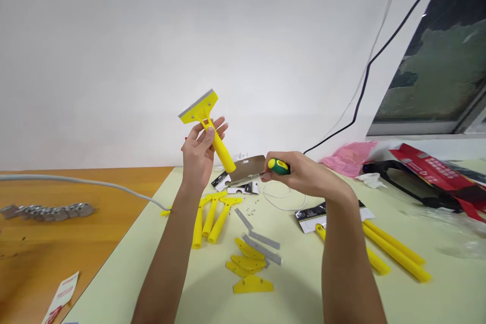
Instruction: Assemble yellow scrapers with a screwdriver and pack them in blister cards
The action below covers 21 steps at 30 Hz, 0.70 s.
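My left hand (202,149) is closed round the handle of a yellow scraper (224,153), raised above the table. Its head is tilted up to the left, with a grey blade along the edge and two screws in the yellow plate. To the right, my right hand (304,169) grips a screwdriver (279,166) by its green and yellow handle, the metal shaft pointing left, apart from the scraper. Below lie several yellow scraper handles (220,220), loose grey blades (261,249), yellow cover plates (253,284) and small screws (252,210).
Black-and-white package cards (248,188) and a brown panel (247,168) lie at the back. More yellow handles (397,253) rest by my right forearm. Pink plastic (351,157) and a red package (429,172) are at the right. A grey cable (79,179) crosses the left.
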Each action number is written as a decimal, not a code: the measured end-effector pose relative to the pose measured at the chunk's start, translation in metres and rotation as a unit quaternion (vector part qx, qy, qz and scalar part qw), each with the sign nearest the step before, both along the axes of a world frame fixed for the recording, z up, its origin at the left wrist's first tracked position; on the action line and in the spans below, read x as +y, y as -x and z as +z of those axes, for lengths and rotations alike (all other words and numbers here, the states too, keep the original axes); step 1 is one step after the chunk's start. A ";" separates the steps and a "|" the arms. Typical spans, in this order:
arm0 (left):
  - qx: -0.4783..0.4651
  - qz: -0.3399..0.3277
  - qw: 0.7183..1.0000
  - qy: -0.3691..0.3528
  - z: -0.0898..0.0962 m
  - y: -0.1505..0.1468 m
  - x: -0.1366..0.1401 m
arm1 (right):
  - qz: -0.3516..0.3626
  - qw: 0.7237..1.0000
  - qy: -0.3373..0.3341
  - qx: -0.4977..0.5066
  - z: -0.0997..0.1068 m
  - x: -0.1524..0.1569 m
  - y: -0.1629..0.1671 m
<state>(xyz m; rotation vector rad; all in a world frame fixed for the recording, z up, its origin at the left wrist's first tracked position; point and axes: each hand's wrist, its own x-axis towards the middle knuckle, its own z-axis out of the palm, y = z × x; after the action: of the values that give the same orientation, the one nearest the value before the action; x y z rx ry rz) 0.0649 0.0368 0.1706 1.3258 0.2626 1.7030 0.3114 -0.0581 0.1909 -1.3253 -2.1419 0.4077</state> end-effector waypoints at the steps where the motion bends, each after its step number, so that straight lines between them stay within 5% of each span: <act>1: 0.008 -0.003 1.000 -0.005 0.000 0.001 0.000 | 0.006 1.000 -0.001 0.002 0.000 0.001 0.002; 11: 0.184 0.034 0.982 0.037 0.000 -0.002 -0.012 | 0.029 0.996 -0.020 0.086 -0.005 0.007 0.014; 21: 0.182 0.091 0.977 0.068 -0.013 0.024 0.024 | -0.006 0.998 -0.049 0.025 -0.003 0.006 0.010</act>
<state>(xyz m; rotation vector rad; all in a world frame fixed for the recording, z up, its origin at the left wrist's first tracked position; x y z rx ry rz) 0.0412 0.0603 0.1576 1.5418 0.7193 1.5463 0.3014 -0.0522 0.1875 -1.2599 -2.0846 0.3231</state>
